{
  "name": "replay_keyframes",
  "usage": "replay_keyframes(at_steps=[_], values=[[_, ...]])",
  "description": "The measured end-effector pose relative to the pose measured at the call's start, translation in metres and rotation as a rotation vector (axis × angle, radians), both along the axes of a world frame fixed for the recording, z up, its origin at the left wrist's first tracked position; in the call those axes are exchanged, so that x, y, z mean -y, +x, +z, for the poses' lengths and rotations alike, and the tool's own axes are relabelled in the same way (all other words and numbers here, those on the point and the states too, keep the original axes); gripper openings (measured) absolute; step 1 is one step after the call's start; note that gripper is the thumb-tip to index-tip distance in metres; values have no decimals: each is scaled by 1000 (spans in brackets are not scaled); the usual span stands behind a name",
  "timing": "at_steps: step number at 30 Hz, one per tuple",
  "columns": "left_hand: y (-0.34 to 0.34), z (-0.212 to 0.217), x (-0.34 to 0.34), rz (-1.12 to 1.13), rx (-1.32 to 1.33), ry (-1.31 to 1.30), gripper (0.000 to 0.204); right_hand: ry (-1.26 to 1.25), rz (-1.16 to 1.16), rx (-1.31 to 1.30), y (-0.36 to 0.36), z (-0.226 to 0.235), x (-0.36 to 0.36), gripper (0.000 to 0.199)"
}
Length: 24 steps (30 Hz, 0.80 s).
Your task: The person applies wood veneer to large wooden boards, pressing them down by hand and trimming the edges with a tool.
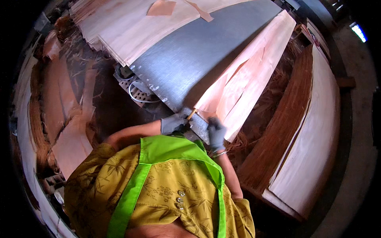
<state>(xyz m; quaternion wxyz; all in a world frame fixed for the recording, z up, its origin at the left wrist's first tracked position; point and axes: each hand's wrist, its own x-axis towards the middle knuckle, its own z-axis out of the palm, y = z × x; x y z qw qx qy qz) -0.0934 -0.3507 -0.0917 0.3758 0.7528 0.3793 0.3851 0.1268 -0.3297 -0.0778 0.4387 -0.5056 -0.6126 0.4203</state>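
Note:
A long, pale pinkish wood veneer sheet (246,75) lies along the right side of a grey metal tabletop (186,51), with splits and a raised fold in it. My left hand (174,123), in a grey glove, is closed around a thin yellowish stick (192,114) at the sheet's near left corner. What lies at the stick's other end is hidden. My right hand (216,135), also gloved in grey, has its fingers curled at the near edge of the veneer sheet and appears to grip it, though the fingertips are partly hidden.
Stacked veneer sheets (119,27) cover the table's far left, with loose scraps (161,8) on top. To my right stands a tall veneer stack (309,131). Torn veneer pieces (63,99) lie at the left. A white cable (139,95) loops beside the table's near left edge.

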Motion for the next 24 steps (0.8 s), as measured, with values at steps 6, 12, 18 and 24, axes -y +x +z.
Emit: replay_keyframes(at_steps=[6,12,18,24], values=[[4,-53,5,-113,67,-852,20,-274,-239,-22,26,-38,-121,33],[6,-52,6,-137,182,-789,27,-431,-101,-162,4,-51,-166,11],[22,-31,12,180,156,-1104,23,-455,-104,-326,35,-28,-137,8],[19,7,10,124,153,-1129,18,-273,-317,387,64,-9,-121,27]])
